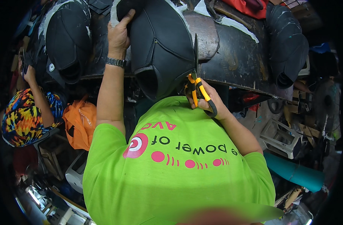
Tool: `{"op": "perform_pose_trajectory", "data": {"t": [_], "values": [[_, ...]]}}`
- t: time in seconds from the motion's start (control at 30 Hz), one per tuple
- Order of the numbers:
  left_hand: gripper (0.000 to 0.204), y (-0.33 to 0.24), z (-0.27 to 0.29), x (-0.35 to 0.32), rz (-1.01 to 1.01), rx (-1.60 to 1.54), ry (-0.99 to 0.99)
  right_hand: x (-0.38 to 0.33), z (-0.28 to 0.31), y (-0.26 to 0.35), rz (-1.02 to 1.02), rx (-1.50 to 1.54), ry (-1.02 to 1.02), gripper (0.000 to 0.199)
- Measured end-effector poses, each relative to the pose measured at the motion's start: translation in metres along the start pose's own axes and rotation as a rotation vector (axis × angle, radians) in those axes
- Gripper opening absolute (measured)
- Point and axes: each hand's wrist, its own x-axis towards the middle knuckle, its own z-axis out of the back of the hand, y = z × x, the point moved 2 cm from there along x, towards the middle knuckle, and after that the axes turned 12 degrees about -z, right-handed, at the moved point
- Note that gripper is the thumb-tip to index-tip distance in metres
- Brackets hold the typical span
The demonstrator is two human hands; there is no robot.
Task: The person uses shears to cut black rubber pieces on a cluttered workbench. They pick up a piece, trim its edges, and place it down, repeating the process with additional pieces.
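Observation:
A black shoe upper (169, 47) with stitched seams and white lining along its edges sits over the near edge of the workbench, its dark opening toward me. My left hand (119, 36) is closed on its far left edge, thumb on top, beside a strip of white lining. In my right hand (218, 100) is a pair of scissors (194, 90) with yellow and black handles. Their dark blades point away from me along the right side of the upper. From this angle I cannot tell whether the blades touch it.
Another black upper (68, 41) lies on the left of the dark, worn workbench (235, 73); stacked uppers (287, 45) are on the right. At left, a co-worker's hand (30, 74) holds something dark. An orange bag (80, 122), a white stool (281, 138) and a teal roll (295, 172) are nearby.

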Motion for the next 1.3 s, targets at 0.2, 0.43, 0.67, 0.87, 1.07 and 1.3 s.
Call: {"op": "perform_pose_trajectory", "data": {"t": [0.2, 0.43, 0.67, 0.87, 1.07, 1.3], "values": [[0.034, 0.001, 0.008, 0.002, -0.071, 0.141, 0.018, -0.002, -0.003, 0.003, -0.008, 0.101, -0.061, 0.039], [0.027, -0.014, -0.006, 0.0, -0.19, 0.348, 0.015, -0.004, -0.004, 0.002, -0.007, 0.147, -0.14, 0.029], [0.032, -0.006, -0.002, -0.001, -0.1, 0.209, -0.015, -0.005, 0.001, 0.001, -0.126, 0.141, -0.134, 0.03], [0.037, 0.01, 0.014, -0.004, 0.052, 0.02, 0.064, 0.006, 0.007, 0.005, -0.082, 0.025, -0.063, 0.082], [0.034, 0.004, 0.005, -0.003, 0.076, 0.018, 0.1, 0.013, 0.01, 0.02, 0.009, 0.062, -0.101, 0.045], [0.032, -0.018, -0.015, -0.005, 0.077, 0.086, 0.073, 0.011, 0.006, 0.016, -0.012, 0.143, -0.172, 0.037]]}}
